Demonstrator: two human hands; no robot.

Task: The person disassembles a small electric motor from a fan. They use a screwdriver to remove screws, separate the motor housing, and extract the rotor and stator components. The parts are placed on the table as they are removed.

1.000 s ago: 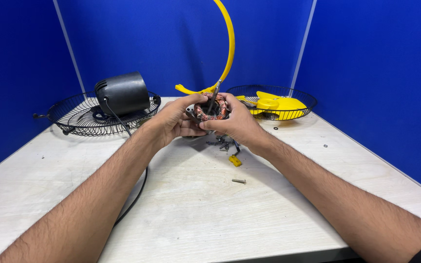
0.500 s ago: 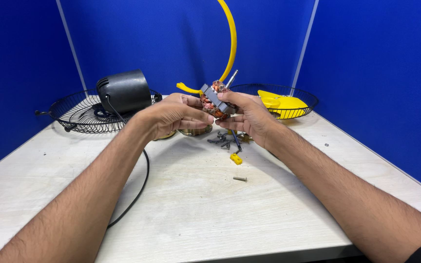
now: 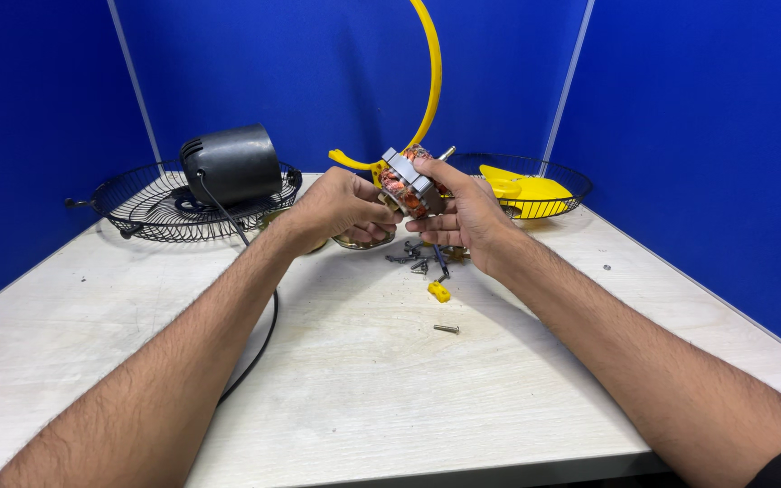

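Motor core now tipped up higher than half second ago, shaft end pointing up-right. Right hand cradles it from behind, fingers wrapped round its far side; left hand pinches near edge, steadying. Held above table, over loose screws, so coils face eyes. Core: grey stacked metal block, copper-orange windings bulging out. Black motor cover sits on wire guard at left.

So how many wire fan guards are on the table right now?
2. One black wire guard sits back left, under the black motor housing. The other guard sits back right, holding yellow blades and partly hidden by the right hand.
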